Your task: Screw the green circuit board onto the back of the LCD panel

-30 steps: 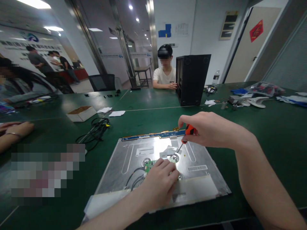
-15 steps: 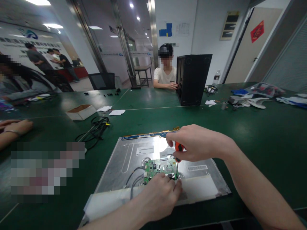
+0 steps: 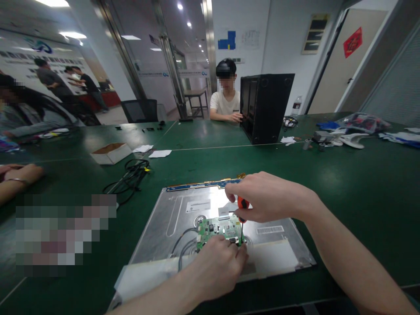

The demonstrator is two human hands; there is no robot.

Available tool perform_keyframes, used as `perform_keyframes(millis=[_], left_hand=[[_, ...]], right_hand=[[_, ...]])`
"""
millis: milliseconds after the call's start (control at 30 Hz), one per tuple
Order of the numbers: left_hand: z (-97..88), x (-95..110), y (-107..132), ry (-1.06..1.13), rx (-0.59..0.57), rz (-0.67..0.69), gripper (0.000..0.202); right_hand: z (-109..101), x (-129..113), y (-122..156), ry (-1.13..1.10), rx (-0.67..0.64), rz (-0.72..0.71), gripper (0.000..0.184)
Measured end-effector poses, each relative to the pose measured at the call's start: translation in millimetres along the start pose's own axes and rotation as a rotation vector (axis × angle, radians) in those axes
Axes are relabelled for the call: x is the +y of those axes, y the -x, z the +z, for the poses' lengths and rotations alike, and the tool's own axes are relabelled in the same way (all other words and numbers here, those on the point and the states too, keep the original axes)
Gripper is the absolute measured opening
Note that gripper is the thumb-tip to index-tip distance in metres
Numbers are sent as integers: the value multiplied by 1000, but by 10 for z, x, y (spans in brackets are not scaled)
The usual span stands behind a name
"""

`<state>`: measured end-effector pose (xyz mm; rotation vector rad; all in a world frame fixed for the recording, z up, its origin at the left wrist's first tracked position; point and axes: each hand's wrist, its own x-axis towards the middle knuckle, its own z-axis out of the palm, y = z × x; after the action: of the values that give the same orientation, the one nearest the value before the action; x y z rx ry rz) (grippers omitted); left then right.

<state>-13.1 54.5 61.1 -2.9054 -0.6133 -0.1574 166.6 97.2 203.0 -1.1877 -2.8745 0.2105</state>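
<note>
My right hand (image 3: 267, 197) is wrapped round the orange-and-black handle of a screwdriver (image 3: 243, 203), whose thin shaft points down at the right edge of a green circuit board (image 3: 218, 227). My left hand (image 3: 219, 262) lies over the near edge of that board with its fingers curled in by the screwdriver tip; part of its grip is hidden. Beneath the board is a flat metal display panel (image 3: 157, 234), with a blue strip board (image 3: 197, 186) along its far edge. Grey cables (image 3: 183, 245) run into the board's left side.
A black computer case (image 3: 269, 109) stands across the table, a seated person's hand (image 3: 234, 117) touching it. To the left are a black cable coil (image 3: 133, 177), a white open box (image 3: 111, 154) and another person's hand (image 3: 28, 175). Plastic bags (image 3: 364, 123) lie at the far right.
My right hand and the screwdriver have shifted very slightly left, and my left hand a little up. Across the table, the black case has turned a little.
</note>
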Motion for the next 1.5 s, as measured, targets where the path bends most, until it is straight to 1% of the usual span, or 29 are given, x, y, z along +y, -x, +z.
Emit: perform_keyframes(millis=[133, 267, 400, 633, 867, 1000, 1167, 1333, 1433, 1500], left_hand=[[-6, -3, -4, 8, -5, 6, 8], [-4, -4, -3, 12, -14, 10, 12], [-6, -2, 0, 11, -4, -1, 10], [-22, -4, -1, -4, 18, 13, 11], [9, -13, 11, 17, 18, 17, 11], [12, -19, 12, 10, 39, 10, 13], [-8, -22, 5, 10, 52, 15, 10], [-16, -24, 2, 51, 122, 2, 16], [-28, -34, -2, 94, 191, -72, 22], [-44, -52, -11, 118, 221, -136, 22]], right_hand=[[6, 11, 5, 7, 4, -3, 17], [5, 18, 14, 4, 15, 1, 18], [3, 12, 9, 3, 0, 6, 18], [25, 17, 8, 1, 19, -13, 16], [-11, -18, 29, -2, 6, 2, 14], [-17, -23, 32, -1, -2, 10, 15], [-3, -25, 40, 17, 6, 11, 16], [27, -53, 61, 61, 44, -13, 11], [31, -85, 78, 73, 52, -25, 12], [25, -107, 94, 71, 42, -25, 11]])
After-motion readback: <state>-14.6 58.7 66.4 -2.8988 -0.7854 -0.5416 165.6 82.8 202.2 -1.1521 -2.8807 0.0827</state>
